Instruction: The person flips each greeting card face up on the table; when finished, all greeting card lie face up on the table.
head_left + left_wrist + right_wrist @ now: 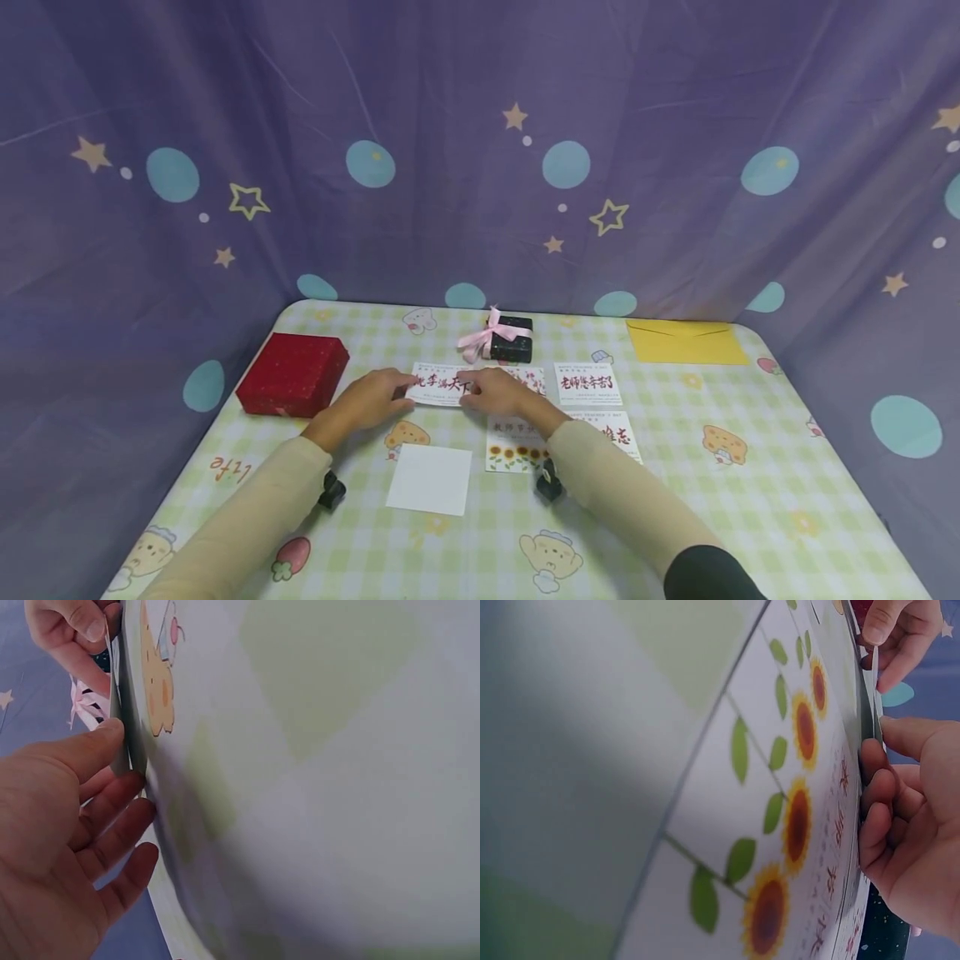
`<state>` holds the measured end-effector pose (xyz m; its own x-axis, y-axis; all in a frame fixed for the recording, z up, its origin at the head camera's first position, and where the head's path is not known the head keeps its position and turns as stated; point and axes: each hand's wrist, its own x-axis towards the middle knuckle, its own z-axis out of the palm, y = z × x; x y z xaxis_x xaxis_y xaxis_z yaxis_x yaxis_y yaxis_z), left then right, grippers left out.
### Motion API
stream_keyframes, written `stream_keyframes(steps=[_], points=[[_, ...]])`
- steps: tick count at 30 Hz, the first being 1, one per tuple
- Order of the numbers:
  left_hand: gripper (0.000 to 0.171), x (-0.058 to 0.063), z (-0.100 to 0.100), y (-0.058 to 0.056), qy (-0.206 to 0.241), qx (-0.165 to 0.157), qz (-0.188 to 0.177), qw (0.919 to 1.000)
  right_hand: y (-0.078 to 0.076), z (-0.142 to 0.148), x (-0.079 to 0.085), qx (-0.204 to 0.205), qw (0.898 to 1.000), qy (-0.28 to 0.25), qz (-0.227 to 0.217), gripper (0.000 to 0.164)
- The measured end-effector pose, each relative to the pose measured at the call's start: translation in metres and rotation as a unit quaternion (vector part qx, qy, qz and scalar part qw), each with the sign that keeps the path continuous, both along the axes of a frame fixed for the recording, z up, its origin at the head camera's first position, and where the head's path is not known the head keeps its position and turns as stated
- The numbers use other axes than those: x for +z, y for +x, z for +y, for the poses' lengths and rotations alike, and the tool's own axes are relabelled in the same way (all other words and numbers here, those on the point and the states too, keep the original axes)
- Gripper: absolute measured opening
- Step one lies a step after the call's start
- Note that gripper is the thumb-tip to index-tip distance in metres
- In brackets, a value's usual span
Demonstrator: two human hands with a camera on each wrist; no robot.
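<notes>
Both hands pinch the two ends of a white card (438, 385) with red brush lettering. My left hand (372, 397) has its left edge between thumb and fingers, and my right hand (497, 392) has the right edge. Seen nearly edge-on in the left wrist view, the card (117, 750) stands close over the tablecloth. Under the right forearm lies a sunflower card (510, 458), partly covered. A card with pink flowers (534, 379) shows behind the right hand. Nearer me is a blank white square card (430, 479).
Two more lettered cards, one at the back (588, 383) and one in front (622, 433), lie to the right. A red box (292, 375) stands left. At the back are a black box (512, 346) with a pink ribbon and a yellow envelope (686, 343). A purple curtain (465, 233) hangs behind.
</notes>
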<state>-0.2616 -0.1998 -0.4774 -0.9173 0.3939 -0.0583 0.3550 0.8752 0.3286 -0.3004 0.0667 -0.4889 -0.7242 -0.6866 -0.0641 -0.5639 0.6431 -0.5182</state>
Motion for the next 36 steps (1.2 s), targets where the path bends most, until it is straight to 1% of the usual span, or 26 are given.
stream_keyframes(steps=[4,7,10,15,16,21,24,26,30,32,34,36], points=[[0.050,-0.0003,0.0021,-0.0010,-0.008,0.008,-0.003,0.9999,-0.0018,-0.0017,-0.0017,-0.012,1.000,0.006,-0.005,0.030],[0.051,0.0003,0.0039,-0.0015,-0.015,0.014,-0.008,0.9998,-0.0032,-0.0027,-0.0030,-0.014,1.000,0.014,-0.002,0.033],[0.051,0.0004,0.0057,-0.0021,-0.026,0.019,-0.012,0.9994,-0.0042,-0.0033,-0.0036,-0.014,1.000,0.021,0.000,0.031],[0.049,-0.0001,0.0080,-0.0021,-0.036,0.019,-0.014,0.9991,-0.0041,-0.0042,-0.0028,-0.020,0.999,0.027,-0.003,0.045],[0.048,-0.0003,0.0082,-0.0019,-0.035,0.019,-0.014,0.9991,-0.0037,-0.0044,-0.0022,-0.022,0.999,0.027,-0.004,0.050],[0.048,-0.0005,0.0076,-0.0009,-0.036,0.025,-0.014,0.9989,-0.0012,-0.0050,0.0011,-0.027,0.999,0.029,-0.003,0.056],[0.049,-0.0001,0.0075,-0.0005,-0.037,0.027,-0.018,0.9988,-0.0003,-0.0053,0.0021,-0.027,0.999,0.030,0.001,0.055],[0.049,0.0000,0.0076,-0.0003,-0.037,0.026,-0.021,0.9987,-0.0002,-0.0058,0.0021,-0.025,0.999,0.030,0.004,0.051],[0.050,0.0006,0.0074,0.0005,-0.040,0.023,-0.024,0.9986,-0.0008,-0.0062,0.0007,-0.015,1.000,0.026,0.009,0.027],[0.051,0.0011,0.0072,0.0013,-0.042,0.023,-0.024,0.9986,-0.0013,-0.0056,-0.0006,-0.010,1.000,0.020,0.007,0.020],[0.052,0.0017,0.0072,0.0022,-0.044,0.023,-0.025,0.9985,-0.0017,-0.0044,-0.0008,-0.009,1.000,0.011,-0.002,0.026],[0.054,0.0017,0.0071,0.0031,-0.046,0.021,-0.026,0.9984,-0.0020,-0.0026,-0.0017,-0.012,1.000,-0.001,-0.015,0.037]])
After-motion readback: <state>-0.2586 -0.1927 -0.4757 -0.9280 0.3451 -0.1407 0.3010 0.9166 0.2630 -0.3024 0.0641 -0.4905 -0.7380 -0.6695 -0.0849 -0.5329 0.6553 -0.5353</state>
